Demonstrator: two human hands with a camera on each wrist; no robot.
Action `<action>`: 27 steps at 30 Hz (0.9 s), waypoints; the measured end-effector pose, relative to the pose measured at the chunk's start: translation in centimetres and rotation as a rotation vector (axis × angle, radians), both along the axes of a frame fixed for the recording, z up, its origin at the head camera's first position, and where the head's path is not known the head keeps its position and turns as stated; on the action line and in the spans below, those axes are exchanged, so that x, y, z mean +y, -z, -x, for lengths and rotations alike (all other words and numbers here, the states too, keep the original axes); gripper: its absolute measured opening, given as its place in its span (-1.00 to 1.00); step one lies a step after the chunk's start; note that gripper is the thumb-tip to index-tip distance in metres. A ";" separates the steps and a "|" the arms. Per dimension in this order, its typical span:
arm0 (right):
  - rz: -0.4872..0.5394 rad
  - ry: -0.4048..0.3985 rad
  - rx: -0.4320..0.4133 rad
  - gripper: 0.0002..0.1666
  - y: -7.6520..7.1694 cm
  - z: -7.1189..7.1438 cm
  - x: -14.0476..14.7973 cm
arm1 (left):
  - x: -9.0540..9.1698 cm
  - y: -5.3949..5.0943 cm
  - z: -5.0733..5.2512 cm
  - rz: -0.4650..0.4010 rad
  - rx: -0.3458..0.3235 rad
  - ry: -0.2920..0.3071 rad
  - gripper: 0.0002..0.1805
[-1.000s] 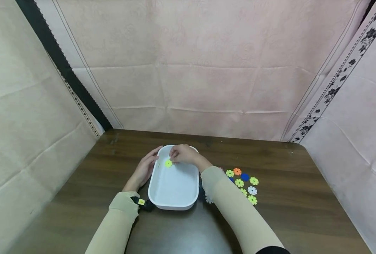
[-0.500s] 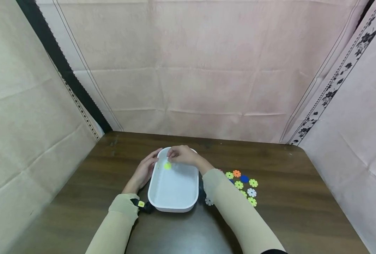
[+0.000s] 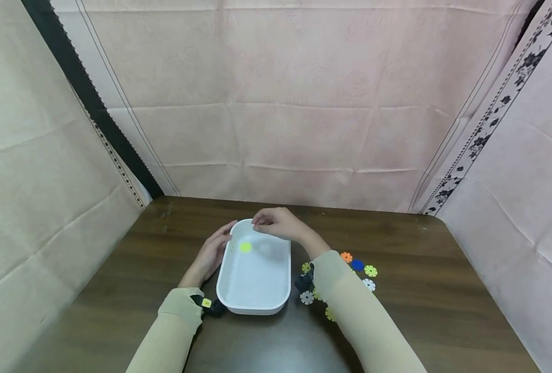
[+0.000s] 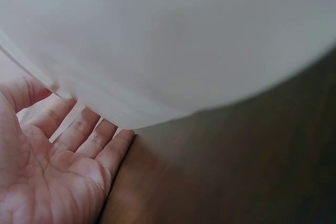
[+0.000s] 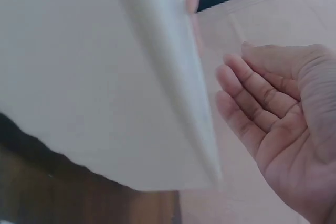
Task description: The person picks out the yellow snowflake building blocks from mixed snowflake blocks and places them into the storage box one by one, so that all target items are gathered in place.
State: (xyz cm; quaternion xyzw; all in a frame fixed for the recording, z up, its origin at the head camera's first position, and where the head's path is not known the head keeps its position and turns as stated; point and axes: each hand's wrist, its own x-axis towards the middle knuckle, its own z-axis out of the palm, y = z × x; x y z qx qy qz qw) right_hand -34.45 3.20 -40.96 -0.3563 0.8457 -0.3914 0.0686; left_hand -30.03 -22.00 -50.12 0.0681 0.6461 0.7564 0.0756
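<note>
The white tray (image 3: 255, 280) stands on the table, with a yellow-green disc (image 3: 245, 247) lying inside near its far left. My left hand (image 3: 211, 255) rests against the tray's left side, thumb near the rim. Its fingers (image 4: 79, 129) extend loosely along the white wall (image 4: 157, 51) in the left wrist view. Above the tray's far right part is my right hand (image 3: 282, 225), holding nothing. In the right wrist view that hand (image 5: 289, 124) has loosely bent fingers, apart from the tray (image 5: 105, 77).
Small flower-shaped discs lie right of the tray, among them an orange one (image 3: 346, 257), a blue one (image 3: 357, 265) and a white one (image 3: 306, 297). My right sleeve (image 3: 364, 311) covers part of this group. Light cloth (image 3: 304, 134) hangs behind the brown table (image 3: 420, 290).
My right hand has let go of the yellow-green disc and moved up and to the right. The disc now lies on the tray's bottom. My left hand has stayed at the tray.
</note>
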 end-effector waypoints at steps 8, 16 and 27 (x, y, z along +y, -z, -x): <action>-0.009 0.081 0.020 -0.62 -0.3 -1.2 4.4 | 0.0 -0.1 -0.1 0.004 0.013 0.001 -0.47; 0.058 0.133 0.000 -0.67 1.5 -2.1 9.1 | -0.1 0.0 -0.3 -0.020 0.001 0.004 -0.45; -0.123 0.167 0.023 -0.71 4.5 -1.7 16.1 | -0.1 -0.1 -0.2 0.013 0.018 0.002 -0.47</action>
